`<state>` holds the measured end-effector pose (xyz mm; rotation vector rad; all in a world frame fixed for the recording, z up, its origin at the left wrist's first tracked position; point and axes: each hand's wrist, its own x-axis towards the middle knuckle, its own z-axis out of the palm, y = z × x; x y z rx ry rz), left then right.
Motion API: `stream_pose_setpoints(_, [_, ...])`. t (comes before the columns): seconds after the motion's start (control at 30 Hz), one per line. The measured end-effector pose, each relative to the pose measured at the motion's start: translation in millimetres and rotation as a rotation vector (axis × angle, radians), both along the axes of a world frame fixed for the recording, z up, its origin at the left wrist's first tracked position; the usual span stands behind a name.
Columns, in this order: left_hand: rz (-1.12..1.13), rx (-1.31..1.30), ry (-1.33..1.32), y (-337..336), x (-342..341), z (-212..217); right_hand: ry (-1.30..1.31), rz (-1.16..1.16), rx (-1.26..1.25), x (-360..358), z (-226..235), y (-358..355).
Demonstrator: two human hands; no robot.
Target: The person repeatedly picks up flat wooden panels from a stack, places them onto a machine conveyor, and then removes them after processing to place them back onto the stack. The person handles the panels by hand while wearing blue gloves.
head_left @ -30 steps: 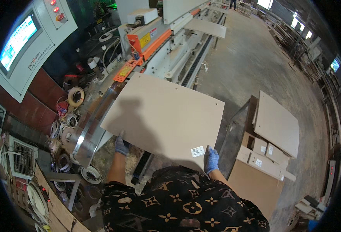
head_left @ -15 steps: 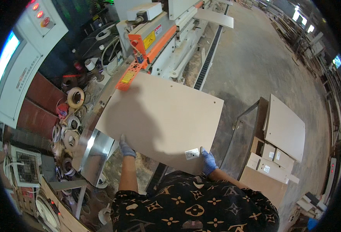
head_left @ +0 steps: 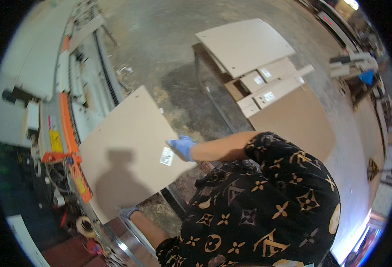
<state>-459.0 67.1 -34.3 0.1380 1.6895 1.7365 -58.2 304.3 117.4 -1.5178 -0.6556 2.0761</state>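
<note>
I hold a large flat beige board (head_left: pixel 124 147) level in front of me with both hands. My right hand (head_left: pixel 182 147), in a blue glove, grips its right edge beside a small white label (head_left: pixel 166 156). My left hand (head_left: pixel 128 212), also in a blue glove, grips the board's near lower edge. The board hangs partly over the long machine (head_left: pixel 62 115) with orange parts on my left. My shadow falls on the board.
A stack of beige panels and narrow white strips (head_left: pixel 267 84) lies on the concrete floor to the right. A roll of tape (head_left: pixel 85 226) sits on the metal bench at lower left. More boards and machinery stand at the far right.
My view has swung to the right, so the machine now lies at the left edge. The board has turned with me and both hands keep their grip on it.
</note>
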Motion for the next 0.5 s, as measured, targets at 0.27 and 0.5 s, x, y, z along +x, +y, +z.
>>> stream_pose_setpoints(0.27, [0.257, 0.268, -0.299, 110, 33, 94, 0.103, 0.036, 0.359, 80, -54, 51])
stream_pose_setpoints(0.5, [0.292, -0.088, 0.67, 130, 142, 90, -0.859, -0.925, 0.111, 320, -97, 43])
